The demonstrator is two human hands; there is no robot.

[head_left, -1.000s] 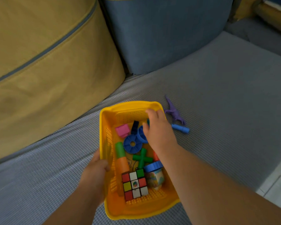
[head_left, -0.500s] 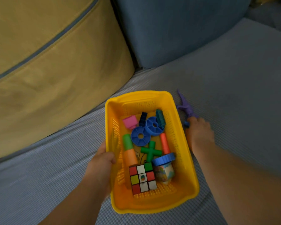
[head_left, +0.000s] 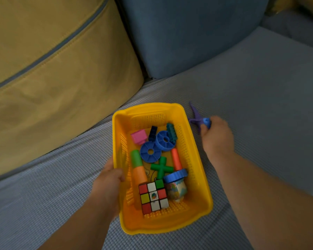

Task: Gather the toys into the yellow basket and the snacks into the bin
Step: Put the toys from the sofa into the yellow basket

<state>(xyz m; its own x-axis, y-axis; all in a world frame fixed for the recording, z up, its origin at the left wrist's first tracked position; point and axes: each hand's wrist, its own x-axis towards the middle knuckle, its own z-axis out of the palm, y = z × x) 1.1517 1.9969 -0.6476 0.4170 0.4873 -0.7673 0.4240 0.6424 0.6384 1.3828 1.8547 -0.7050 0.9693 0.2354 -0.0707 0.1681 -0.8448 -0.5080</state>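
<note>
A yellow basket [head_left: 197,159] sits on the grey sofa seat. It holds several toys: a colour cube [head_left: 153,198], two blue wheels [head_left: 150,152], a green cross piece [head_left: 162,168], a pink block [head_left: 138,137] and a blue-lidded tub [head_left: 176,186]. My left hand [head_left: 107,186] grips the basket's left rim. My right hand [head_left: 217,138], just right of the basket, is closed around a small blue tube [head_left: 206,122]. A purple dinosaur [head_left: 196,117] lies against that tube at my fingertips; whether my fingers also hold it is unclear.
A mustard-yellow back cushion [head_left: 52,69] rises at the left and a blue one [head_left: 188,33] behind the basket. Grey seat fabric [head_left: 269,87] stretches to the right. No bin or snacks are in view.
My right hand left the inside of the basket, moved to its right side and closed on the blue tube beside the dinosaur. The left hand kept hold of the rim.
</note>
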